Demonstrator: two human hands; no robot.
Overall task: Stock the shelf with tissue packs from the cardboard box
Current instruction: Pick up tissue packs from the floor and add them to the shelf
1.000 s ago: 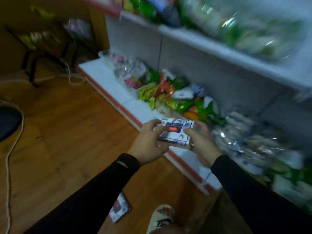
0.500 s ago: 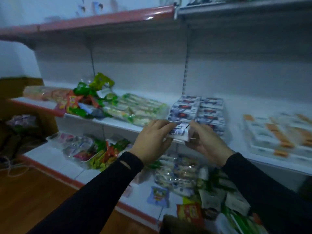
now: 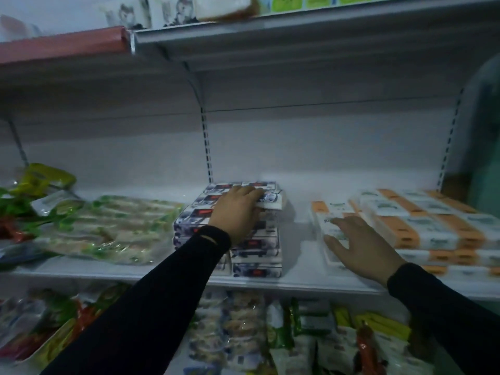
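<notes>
A stack of blue-and-white tissue packs [image 3: 255,255] with red labels stands in the middle of the white shelf [image 3: 297,282]. On top of it lies one more tissue pack [image 3: 273,203], jutting a little to the right. My left hand [image 3: 235,212] holds this top pack, fingers laid over it and thumb at its front edge. My right hand [image 3: 362,244] hovers to the right of the stack with fingers spread, its fingertips at the nearest orange-and-white pack [image 3: 331,220], and holds nothing. The cardboard box is out of view.
Orange-and-white packs [image 3: 422,226] fill the shelf's right part. Green-and-clear snack bags [image 3: 108,226] lie left of the stack. Mixed snack bags [image 3: 297,334] crowd the shelf below. An upper shelf [image 3: 297,28] overhangs close above.
The view rose from the floor to the middle shelf. Both hands carried the pack up; now only my left hand has it on the stack, and my right hand has let go and moved right.
</notes>
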